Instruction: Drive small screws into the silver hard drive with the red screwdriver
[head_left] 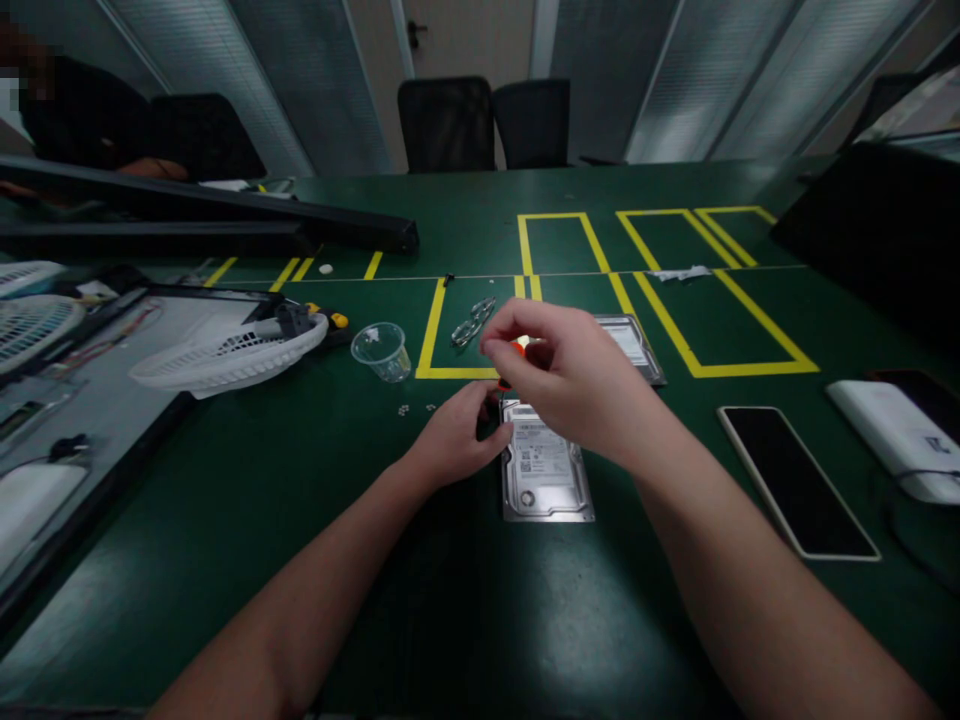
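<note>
A silver hard drive with a white label lies flat on the green table in front of me. My left hand grips its left edge near the far corner, with the thumb on the rim. Above that same corner, my right hand is closed around a screwdriver with a red-orange handle. Its thin dark shaft points down at the drive's far left corner; the tip is hidden by my fingers. A second hard drive lies just beyond my right wrist, partly covered.
A clear plastic cup, several tiny screws and eyeglasses lie nearby. White fan covers and a large panel occupy the left. At right are a phone and a white device. Another person sits far left.
</note>
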